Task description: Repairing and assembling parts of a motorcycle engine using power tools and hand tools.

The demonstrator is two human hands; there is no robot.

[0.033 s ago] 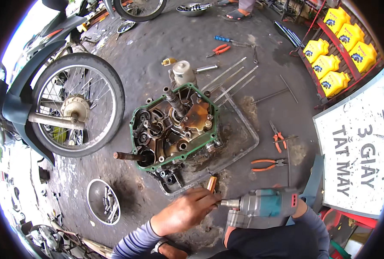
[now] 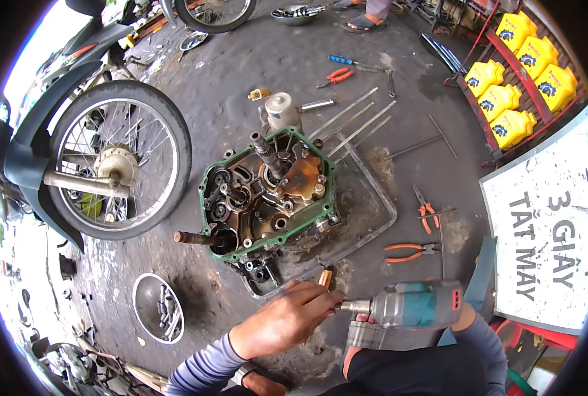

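Two hands are at one driver (image 2: 413, 307) low in the scene, near the person's knees. The right hand (image 2: 465, 318) looks closed around its handle, though the driver's body hides most of the fingers. The left hand (image 2: 286, 318) has its fingers curled together at the tip of the nose (image 2: 356, 306); I cannot tell whether they pinch the tip itself or a small part. The likeliest trouble is a squeezed trigger with those fingers so close: a turning nose could twist or scrape them. A tilt of the right wrist could also pull the tip out of line, and any small part held there could drop to the floor (image 2: 234, 72). A careless forward push of the left hand could knock the orange handle (image 2: 325, 279) lying just beyond it, by the near side of the tray (image 2: 373, 230). The driver lies directly right of the left hand, nose pointing left, its back end against the right hand. Farther off, beyond the left hand, sits the engine case (image 2: 304, 173); the bowl (image 2: 147, 290) stands to the left, and pliers (image 2: 403, 251) lie beyond the driver.
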